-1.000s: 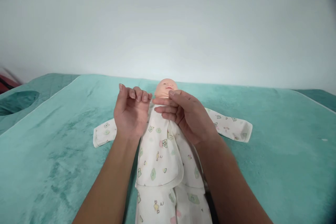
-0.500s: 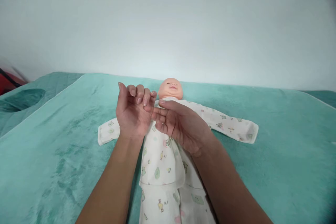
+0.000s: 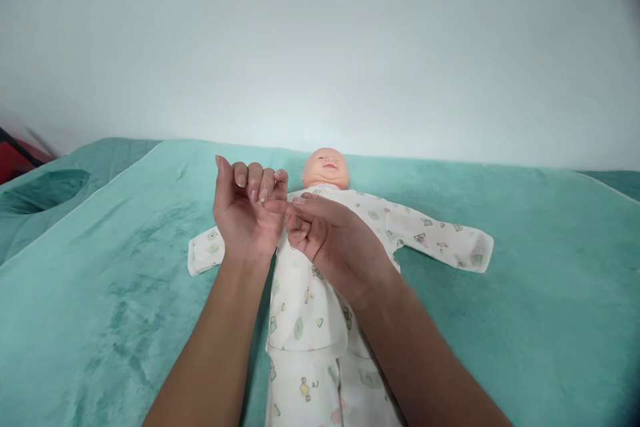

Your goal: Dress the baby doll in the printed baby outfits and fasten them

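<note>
A baby doll [image 3: 326,169] lies on its back, dressed in a white printed top [image 3: 305,307] and matching trousers [image 3: 304,390]. Above its chest, my left hand [image 3: 250,210] is held palm up, fingers loosely curled and thumb raised apart. Nothing lies in its palm. From the right, my right hand [image 3: 335,237] reaches across with its index finger stretched out, the tip at the left palm below the curled fingers. Its other fingers are bent in and the thumb rests near the index finger. Both hands hide part of the doll's upper body.
A turquoise plush cover [image 3: 540,333] spreads under the doll. At the left is a quilted green surface [image 3: 115,150] with a dark round hollow [image 3: 45,191]. A red object [image 3: 15,160] sits at the far left edge. A white wall [image 3: 320,60] rises behind.
Both hands have shifted slightly left. My right index finger has stretched out further across the left palm, while its other fingers have curled in more. The doll has stayed in place.
</note>
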Motion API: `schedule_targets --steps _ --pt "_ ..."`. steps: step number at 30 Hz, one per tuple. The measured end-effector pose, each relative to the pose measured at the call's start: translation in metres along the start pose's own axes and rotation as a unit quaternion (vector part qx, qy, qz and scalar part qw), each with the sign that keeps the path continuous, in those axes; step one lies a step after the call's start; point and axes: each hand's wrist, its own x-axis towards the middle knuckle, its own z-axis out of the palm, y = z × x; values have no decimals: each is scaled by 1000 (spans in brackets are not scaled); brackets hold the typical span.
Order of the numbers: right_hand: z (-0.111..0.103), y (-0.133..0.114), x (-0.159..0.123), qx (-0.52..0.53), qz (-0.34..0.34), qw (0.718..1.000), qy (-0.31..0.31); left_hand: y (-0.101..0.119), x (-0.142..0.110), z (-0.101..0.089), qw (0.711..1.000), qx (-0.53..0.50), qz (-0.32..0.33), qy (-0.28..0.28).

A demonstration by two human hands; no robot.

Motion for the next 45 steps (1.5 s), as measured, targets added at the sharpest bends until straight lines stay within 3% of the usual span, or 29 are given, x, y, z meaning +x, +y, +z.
schedule_targets --steps 8,11,20,30,36,45 --pt "0 7 1 11 -14 999 43 0 0 3 997 55 35 41" --pt "0 10 1 -3 -29 998 52 0 0 3 997 50 42 32" --pt "5 13 1 -56 -79 994 51 -3 -1 1 998 40 13 37" --pt "1 9 1 -80 -59 992 77 4 -2 3 998 40 33 26" --pt "1 7 0 -70 -24 995 70 2 -1 2 995 72 41 51" --pt "2 2 1 -31 18 997 63 3 0 2 996 73 37 21"
